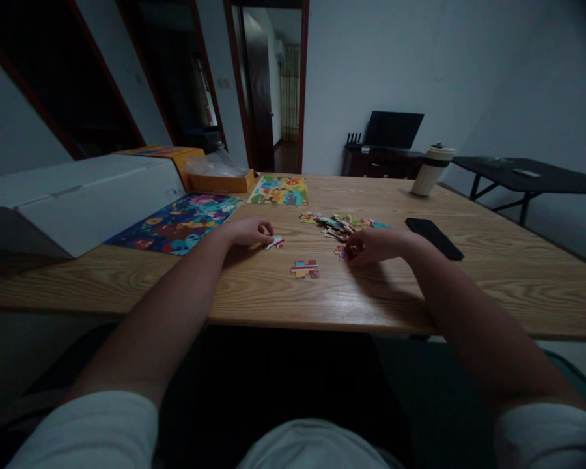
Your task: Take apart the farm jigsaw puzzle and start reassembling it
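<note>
Near the wooden table's (254,293) front edge, one red-striped cardboard puzzle cluster (305,269) looks joined, the left hand (249,231) pinches a white-and-red piece (276,243), the right hand (374,245) curls at an orange-and-blue piece (340,253), grip unclear, and a multicoloured heap (339,226) lies unassembled.

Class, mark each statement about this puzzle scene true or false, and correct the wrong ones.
1. The left hand is at a red-and-white puzzle piece. True.
2. The lidded cup stands farther back on the table than the black phone. True.
3. The right hand is on that phone. False: it is at another puzzle piece, beside the pile.
4. The white box is on the pile's right. False: it is on the left.
</note>
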`<state>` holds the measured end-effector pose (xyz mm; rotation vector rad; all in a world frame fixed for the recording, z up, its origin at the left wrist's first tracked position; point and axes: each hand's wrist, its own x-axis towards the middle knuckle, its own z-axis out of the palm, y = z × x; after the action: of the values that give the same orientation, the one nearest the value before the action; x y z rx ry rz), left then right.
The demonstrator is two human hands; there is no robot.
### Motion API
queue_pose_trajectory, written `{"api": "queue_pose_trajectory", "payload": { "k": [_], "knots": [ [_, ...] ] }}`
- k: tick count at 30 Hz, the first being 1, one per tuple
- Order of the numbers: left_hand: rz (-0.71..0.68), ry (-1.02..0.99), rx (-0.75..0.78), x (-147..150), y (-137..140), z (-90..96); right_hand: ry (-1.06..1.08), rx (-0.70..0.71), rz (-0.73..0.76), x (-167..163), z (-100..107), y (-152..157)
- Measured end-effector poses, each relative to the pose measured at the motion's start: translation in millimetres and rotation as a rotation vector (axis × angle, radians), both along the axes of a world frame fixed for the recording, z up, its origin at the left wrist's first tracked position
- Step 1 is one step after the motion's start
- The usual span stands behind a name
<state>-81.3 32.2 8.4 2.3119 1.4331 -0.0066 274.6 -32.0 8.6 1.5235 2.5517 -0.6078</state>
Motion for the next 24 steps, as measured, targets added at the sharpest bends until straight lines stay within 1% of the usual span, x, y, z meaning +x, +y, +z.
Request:
{"api": "queue_pose_trajectory", "payload": {
  "k": [6,9,12,14,15,17,19,21,24],
  "knots": [
    [0.016,-0.014,-0.021,2,-2,0.2,-0.072,0.091,-0.113,-17,4,-2],
    [0.023,-0.003,-0.026,2,-2,1.0,-0.03,0.044,-0.07,-22,8,-7],
    [0.028,-0.002,0.037,7,-7,4.9,0.018,-0.007,-0.022,-19,11,-11],
    [-0.032,-0.033,0.089,15,-16,8.1,0.059,-0.002,-0.004,-14,12,-13],
    [-0.091,-0.055,0.088,21,-21,9.5,0.079,-0.005,0.003,-12,12,-14],
    [-0.213,-0.071,0.023,35,-34,11.2,0.096,-0.038,0.025,-9,13,-15],
    [-0.289,-0.05,-0.052,49,-46,11.9,0.083,-0.076,0.052,-9,13,-15],
    [-0.345,-0.017,-0.08,60,-57,12.4,0.077,-0.091,0.067,-12,13,-15],
    [-0.388,0.003,-0.04,67,-64,13.2,0.075,-0.073,0.045,-17,13,-14]
  ]
}}
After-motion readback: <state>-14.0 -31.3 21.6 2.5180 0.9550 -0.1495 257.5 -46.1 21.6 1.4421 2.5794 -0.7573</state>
